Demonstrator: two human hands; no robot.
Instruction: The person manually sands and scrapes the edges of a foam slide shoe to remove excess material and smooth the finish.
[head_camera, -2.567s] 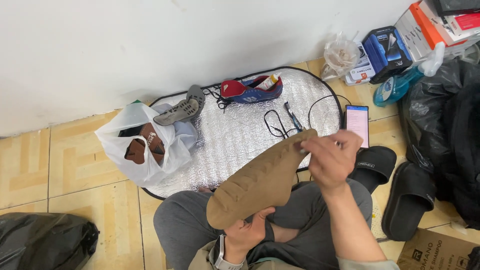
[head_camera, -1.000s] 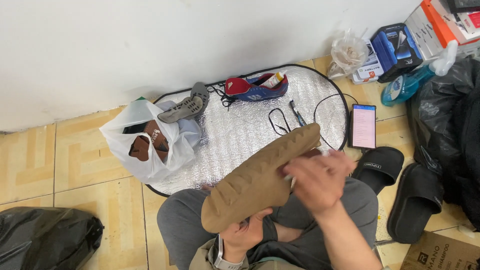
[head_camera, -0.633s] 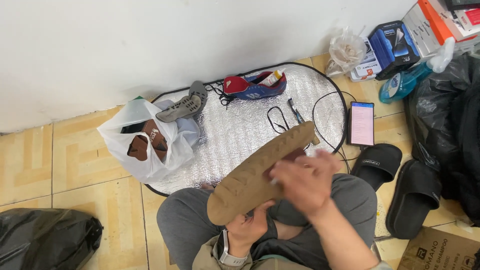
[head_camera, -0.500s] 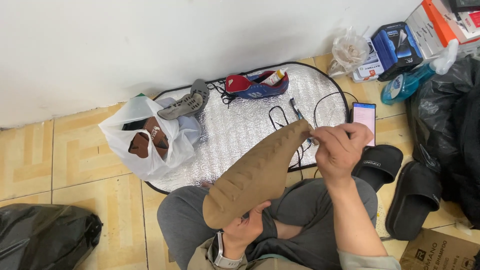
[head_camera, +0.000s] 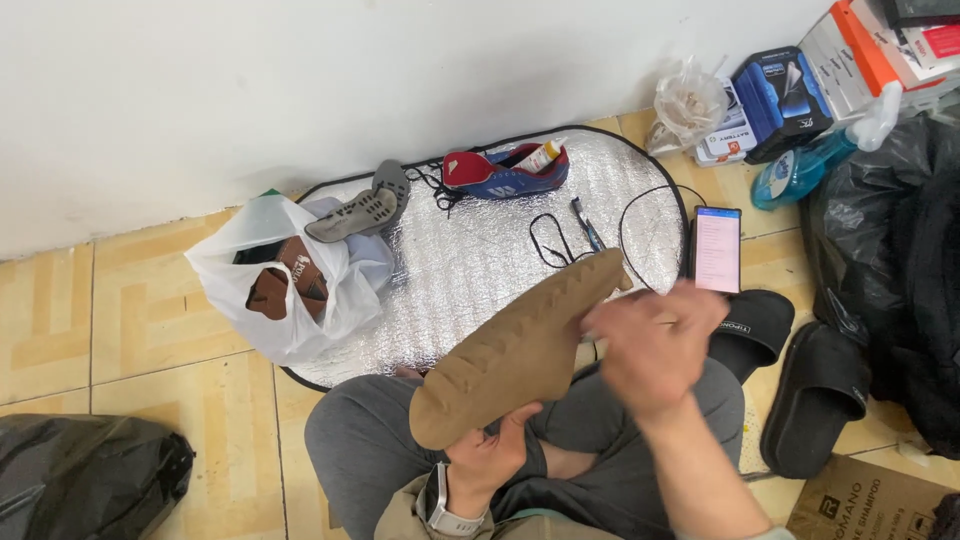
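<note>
tiled floor and a silver quilted mat (head_camera: 480, 260) lie below. left hand (head_camera: 490, 455) grips the heel of the tan shoe (head_camera: 515, 350) from under; its long axis runs up-right to the blurred right hand (head_camera: 655, 345), fingers at the toe, grip unclear.

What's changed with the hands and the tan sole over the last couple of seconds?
The right hand has kept sweeping back and forth along the tan sole: half a second ago it was raised at the tip, now it is lower and blurred beside the sole's upper end. The left hand still grips the sole from beneath, tilted the same way. The mat, bag, phone and slippers have not moved.
</note>
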